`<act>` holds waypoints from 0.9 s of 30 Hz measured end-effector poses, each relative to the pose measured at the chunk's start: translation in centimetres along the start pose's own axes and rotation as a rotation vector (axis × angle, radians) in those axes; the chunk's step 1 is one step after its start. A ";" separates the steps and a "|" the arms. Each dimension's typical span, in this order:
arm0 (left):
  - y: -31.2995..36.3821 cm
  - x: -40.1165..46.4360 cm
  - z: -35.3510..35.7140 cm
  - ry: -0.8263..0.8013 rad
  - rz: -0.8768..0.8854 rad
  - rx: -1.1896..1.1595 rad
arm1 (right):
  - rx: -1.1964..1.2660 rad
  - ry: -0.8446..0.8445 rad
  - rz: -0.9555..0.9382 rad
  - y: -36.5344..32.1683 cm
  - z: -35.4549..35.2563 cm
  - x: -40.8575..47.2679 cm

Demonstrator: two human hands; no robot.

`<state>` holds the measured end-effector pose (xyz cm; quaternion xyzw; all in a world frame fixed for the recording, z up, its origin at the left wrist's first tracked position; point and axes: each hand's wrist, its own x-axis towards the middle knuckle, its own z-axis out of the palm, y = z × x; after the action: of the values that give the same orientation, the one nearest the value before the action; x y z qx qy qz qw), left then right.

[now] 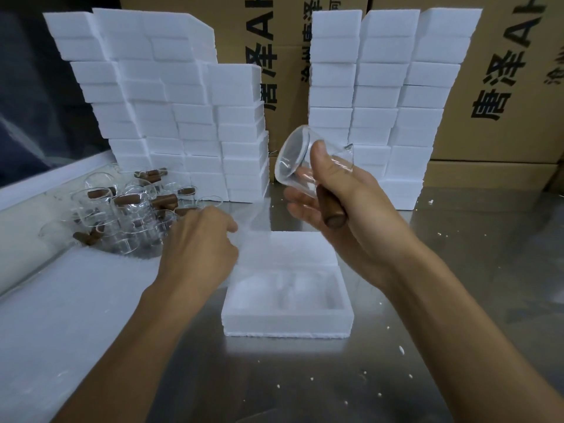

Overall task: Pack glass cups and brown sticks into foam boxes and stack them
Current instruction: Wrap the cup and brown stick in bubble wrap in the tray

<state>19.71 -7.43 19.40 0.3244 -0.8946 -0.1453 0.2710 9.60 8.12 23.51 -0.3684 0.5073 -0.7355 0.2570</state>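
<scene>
One open foam box (287, 326) is lying on the metal table (457, 300), its tray part nearest the person and its lid (287, 247) lying flat just behind it. The tray is showing a moulded hollow with nothing in it.

Above and just behind the box, the right hand (341, 206) is holding one glass cup (300, 161) tilted on its side in the air, thumb pressing on the glass and fingers curling underneath. One brown stick (332, 210) is sitting in the same grip, poking out below the cup.

The left hand (201, 242) is hovering just left of the box lid, fingers loosely bent and gripping nothing that can be seen.

Further left of the box, a cluster of cups (134, 221) is standing with sticks (161, 203) lying among them; roughly a dozen cups and about eight sticks are showing, though the clear glass is making an exact count impossible.

Behind the box, two blocks of closed foam boxes are standing: a left stack (171, 111) and a right stack (384, 96) of three columns. Cardboard cartons (503, 87) with printed characters are standing behind those.
</scene>
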 end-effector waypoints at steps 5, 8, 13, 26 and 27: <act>0.8 -0.2 0.0 0.056 0.106 -0.112 | 0.501 -0.069 0.102 1.0 1.2 -0.3; 1.5 -0.6 0.2 0.042 0.159 -0.209 | 0.466 -0.117 0.139 1.8 1.9 -0.4; 1.5 -0.2 0.5 0.043 0.192 -0.408 | 0.372 -0.072 0.211 2.9 1.8 0.0; 1.9 -0.8 1.1 -0.144 0.421 -0.348 | -0.215 0.042 0.163 3.5 0.1 0.8; 2.1 -1.0 1.2 -0.155 0.433 -0.332 | -0.241 0.058 0.145 3.7 0.0 0.8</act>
<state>18.61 -5.06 18.96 0.0650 -0.9250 -0.2530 0.2758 9.08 6.20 20.24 -0.3377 0.6243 -0.6590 0.2487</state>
